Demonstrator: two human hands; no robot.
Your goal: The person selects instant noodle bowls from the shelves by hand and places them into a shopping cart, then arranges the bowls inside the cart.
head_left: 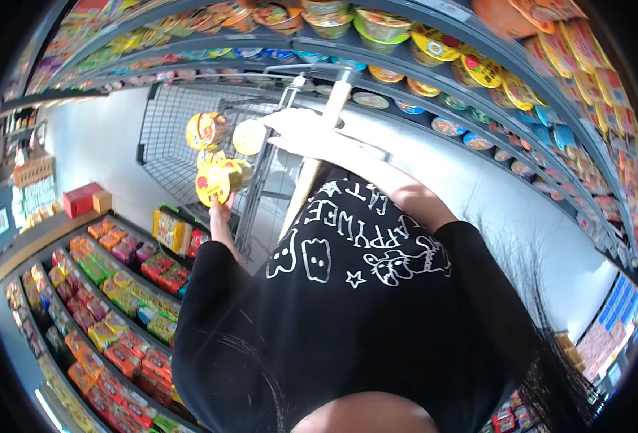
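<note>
head view: left hand (221, 212) gripped a yellow tub (213, 182) by the wire cart (161, 133); right hand (301, 133), glare-washed, sat beside a round yellow lid (248, 137), grip unreadable; level, gentle holding looked wisest!

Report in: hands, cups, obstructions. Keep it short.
Left hand gripping yellow-lidded cup. Right hand extended across cart handle, fingertips beside a second cup; grip unclear in glare. No obvious obstruction at left hand.
</note>
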